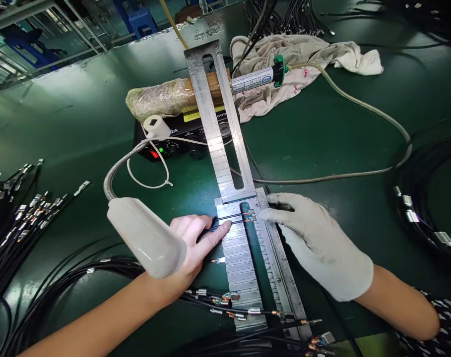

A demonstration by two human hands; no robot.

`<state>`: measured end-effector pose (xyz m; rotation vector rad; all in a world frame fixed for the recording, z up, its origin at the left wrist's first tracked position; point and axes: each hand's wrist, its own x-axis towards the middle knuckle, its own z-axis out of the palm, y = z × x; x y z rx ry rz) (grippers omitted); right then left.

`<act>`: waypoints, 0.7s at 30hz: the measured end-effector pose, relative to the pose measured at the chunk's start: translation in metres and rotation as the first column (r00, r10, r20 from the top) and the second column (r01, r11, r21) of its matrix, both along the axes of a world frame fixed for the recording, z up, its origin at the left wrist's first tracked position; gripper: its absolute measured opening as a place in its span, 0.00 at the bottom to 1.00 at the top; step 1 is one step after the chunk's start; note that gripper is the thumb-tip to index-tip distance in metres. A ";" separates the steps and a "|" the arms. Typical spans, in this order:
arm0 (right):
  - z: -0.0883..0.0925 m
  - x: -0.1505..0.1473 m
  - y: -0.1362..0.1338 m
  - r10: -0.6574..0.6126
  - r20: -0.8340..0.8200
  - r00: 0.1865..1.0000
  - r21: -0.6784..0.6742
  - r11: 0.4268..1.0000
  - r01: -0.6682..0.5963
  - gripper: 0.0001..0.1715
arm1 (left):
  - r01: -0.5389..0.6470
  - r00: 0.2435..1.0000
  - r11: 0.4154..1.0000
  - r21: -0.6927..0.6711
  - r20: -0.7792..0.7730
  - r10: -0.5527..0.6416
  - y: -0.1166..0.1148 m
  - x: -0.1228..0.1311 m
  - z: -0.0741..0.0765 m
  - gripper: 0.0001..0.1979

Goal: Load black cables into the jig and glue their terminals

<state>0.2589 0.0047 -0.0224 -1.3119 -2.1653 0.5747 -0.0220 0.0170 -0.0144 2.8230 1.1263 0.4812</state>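
Observation:
Bare and curled, my left hand (197, 240) grips thin black cables (230, 216), with its thumb pressed onto a slotted metal jig (240, 253). Two small connector ends (249, 216) with coloured wires lie over the jig's slot, pointing to the right rail. My right hand (318, 243) wears a white glove. Its fingertips are slightly apart and touch the metal rail (277, 267) beside the connector ends, with nothing visible between them. Another cable end (220, 260) sticks out below my left hand. A white lamp head (147, 238) hides part of that hand.
A raised metal lid (206, 109) leans back over a black controller box (188, 134). Behind it are a syringe (253, 81) with a hose and a cloth (285, 49). Bundled cables (28, 218) lie left, more cables (433, 208) right, and loose ends cross the jig's near part.

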 end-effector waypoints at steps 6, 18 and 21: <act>0.003 -0.002 0.004 0.002 -0.009 1.000 0.012 1.000 -0.002 0.22 | 0.110 0.993 0.990 0.085 -0.059 -0.105 0.007 0.021 0.006 0.16; -0.006 0.007 -0.018 -0.047 0.002 0.999 0.025 0.999 0.047 0.20 | -0.049 0.999 0.951 -0.306 -0.006 0.050 -0.017 -0.004 0.038 0.09; -0.007 0.008 -0.020 -0.042 -0.021 0.999 0.025 0.999 0.042 0.18 | -0.123 0.992 0.881 -0.457 -0.023 0.127 -0.036 -0.029 0.039 0.05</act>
